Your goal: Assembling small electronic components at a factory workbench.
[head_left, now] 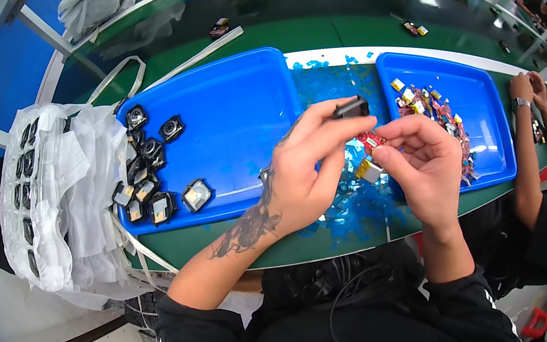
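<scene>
The person's left hand (303, 177) is pinching a small black square plastic housing (350, 109) between thumb and fingertips, lifted above the gap between two trays, while the right hand (423, 169) is gripping a little silver-and-yellow rectangular battery cell (368, 170) with a red tab (371, 139) sticking up toward the housing; the fingers of both hands are curling narrowly around their parts, none spread wide. The two parts are sitting near each other but not clearly touching, and whether any wire joins them is too small to tell. Below the hands, a litter of torn blue film scraps (351, 209) is covering the green work table (227, 239). To the left, a wide blue plastic tray (234, 105) is holding a cluster of similar black square housings (150, 183) along its left side, beside a crumpled sheet of white foam packing (63, 197). To the right, a smaller blue plastic tray (485, 109) is holding a heap of small red and yellow cells (432, 110). Another person's forearm (525, 152) is resting just past that tray. Judging from the pinch grips, the likeliest slip is the cell dropping into the blue scraps, where it would be hard to spot; pressing the tab at an angle could also bend it or miss the housing's opening.
</scene>
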Demonstrator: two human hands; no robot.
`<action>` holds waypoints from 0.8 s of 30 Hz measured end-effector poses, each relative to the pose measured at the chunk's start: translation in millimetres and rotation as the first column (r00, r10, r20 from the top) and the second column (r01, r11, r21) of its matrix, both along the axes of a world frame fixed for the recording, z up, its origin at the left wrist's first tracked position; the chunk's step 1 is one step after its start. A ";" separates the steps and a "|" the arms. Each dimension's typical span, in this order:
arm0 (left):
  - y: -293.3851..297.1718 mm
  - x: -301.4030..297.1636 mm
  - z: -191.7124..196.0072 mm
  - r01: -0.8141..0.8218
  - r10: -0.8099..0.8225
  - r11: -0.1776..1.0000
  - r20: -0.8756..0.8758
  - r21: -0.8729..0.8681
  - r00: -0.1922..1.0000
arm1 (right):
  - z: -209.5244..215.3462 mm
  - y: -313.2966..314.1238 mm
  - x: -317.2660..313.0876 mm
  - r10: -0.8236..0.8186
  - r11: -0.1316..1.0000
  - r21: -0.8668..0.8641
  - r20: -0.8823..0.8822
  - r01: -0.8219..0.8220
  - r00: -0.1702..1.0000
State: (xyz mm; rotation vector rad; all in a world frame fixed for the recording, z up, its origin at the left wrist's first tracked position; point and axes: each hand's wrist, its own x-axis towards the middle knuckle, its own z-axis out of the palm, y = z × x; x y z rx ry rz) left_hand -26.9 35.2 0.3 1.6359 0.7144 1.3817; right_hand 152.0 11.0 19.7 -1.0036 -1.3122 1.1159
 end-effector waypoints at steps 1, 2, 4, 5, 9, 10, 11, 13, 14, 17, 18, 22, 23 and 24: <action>2.7 -3.3 2.0 -0.041 0.131 0.957 -0.302 0.286 0.944 | 1.6 0.4 0.8 -0.004 1.000 0.004 0.005 0.004 1.000; 2.4 1.7 0.5 -0.125 0.212 0.939 -0.254 0.321 0.944 | 2.6 0.0 1.9 0.034 0.999 -0.015 -0.028 -0.034 0.999; 0.5 1.3 -1.1 -0.134 0.223 0.937 -0.260 0.322 0.939 | 2.1 -0.4 3.6 0.058 0.997 -0.043 -0.071 -0.061 0.996; -0.3 0.2 -1.2 -0.144 0.239 0.935 -0.276 0.323 0.931 | 1.5 -0.1 5.0 0.060 0.997 -0.042 -0.069 -0.063 0.996; 0.1 0.3 0.2 -0.144 0.253 0.928 -0.298 0.343 0.920 | -1.2 4.7 15.7 0.099 0.994 -0.046 -0.068 -0.103 0.993; -0.2 -0.7 1.0 -0.143 0.252 0.929 -0.298 0.342 0.921 | -1.5 6.2 17.5 0.106 0.992 -0.061 -0.088 -0.112 0.990; -0.4 -2.1 2.1 -0.124 0.221 0.946 -0.318 0.300 0.922 | -1.7 7.1 18.8 0.105 0.992 -0.062 -0.089 -0.111 0.990; -1.1 -1.4 3.5 -0.100 0.185 0.962 -0.338 0.255 0.923 | -2.5 8.0 20.8 0.136 0.988 -0.065 -0.095 -0.142 0.986; -3.1 0.1 4.4 -0.068 0.075 0.997 -0.278 0.034 0.958 | -3.4 7.1 20.2 0.136 0.988 -0.064 -0.096 -0.142 0.986; -4.0 4.6 0.2 0.030 -0.064 0.957 -0.110 -0.289 0.992 | -6.0 1.5 13.6 0.089 0.990 -0.096 -0.173 -0.107 0.981; -3.8 4.9 -3.0 0.080 -0.096 0.919 -0.023 -0.386 0.995 | -4.6 0.0 9.9 0.053 0.996 -0.070 -0.103 -0.061 0.993; -6.8 7.8 -8.2 0.149 -0.142 0.921 0.047 -0.361 0.989 | -9.3 -1.1 0.9 -0.082 0.992 0.106 0.094 0.072 0.992; -8.3 11.7 -7.3 0.155 -0.115 0.919 0.128 -0.364 0.985 | -10.7 0.1 -0.9 -0.080 0.992 0.108 0.093 0.070 0.992; -9.4 13.5 -6.6 0.160 -0.087 0.917 0.209 -0.365 0.974 | -12.0 1.2 -2.6 -0.095 0.993 0.074 0.053 0.091 0.994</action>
